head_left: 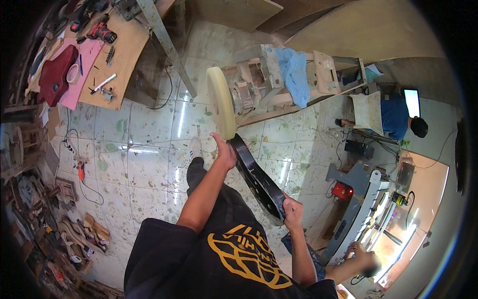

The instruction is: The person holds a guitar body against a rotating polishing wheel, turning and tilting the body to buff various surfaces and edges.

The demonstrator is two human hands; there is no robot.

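A glossy black guitar body [256,180], seen almost edge-on with cut-outs in its side, slants between my two hands. At its far end my left hand [225,153] is closed on the edge, thumb pointing up beside the wheel. My right hand [293,212] grips the near end, fingers partly hidden behind it. The far tip of the body meets the lower rim of a large cream buffing wheel [222,103]; whether it presses on it I cannot tell. The wheel sits on the shaft of a wooden-framed machine [245,94].
A blue cloth [294,74] drapes over the machine frame. On the left workbench [124,74] lie a red drill [102,31] and a dark red guitar body [59,74]. An orange corded tool [81,170] lies on the tiled floor. Two other people are at the right, one near a grey machine [353,214].
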